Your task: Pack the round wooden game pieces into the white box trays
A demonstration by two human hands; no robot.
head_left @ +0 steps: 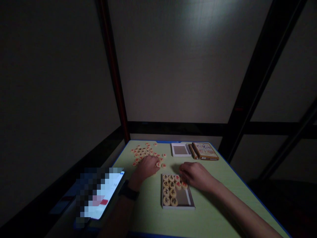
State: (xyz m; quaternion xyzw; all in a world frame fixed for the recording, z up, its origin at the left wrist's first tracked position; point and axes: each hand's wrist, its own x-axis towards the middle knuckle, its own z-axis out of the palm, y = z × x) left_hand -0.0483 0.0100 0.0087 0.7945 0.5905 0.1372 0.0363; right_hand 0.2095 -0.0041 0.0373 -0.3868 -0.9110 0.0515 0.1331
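My left hand (148, 166) reaches over the near side of a loose spread of Chinese chess pieces (140, 154). Its fingers are closed around one round wooden piece (158, 164) with a red character. Curled fingers of my right hand (194, 173) are at the far right corner of a shallow open box (182, 207); whatever they hold is hidden. Black-marked pieces (172, 192) fill the box's left part, while a few red-marked pieces (178, 185) lie in its far right part. The box's near right part shows its bare bottom.
An open white tray (181, 145) stands at the back of the green table (148, 205). Beside it lie stacked flat printed boxes (205, 150). A lit tablet-like screen (109, 195) is at the left edge, and walls rise behind and to the left.
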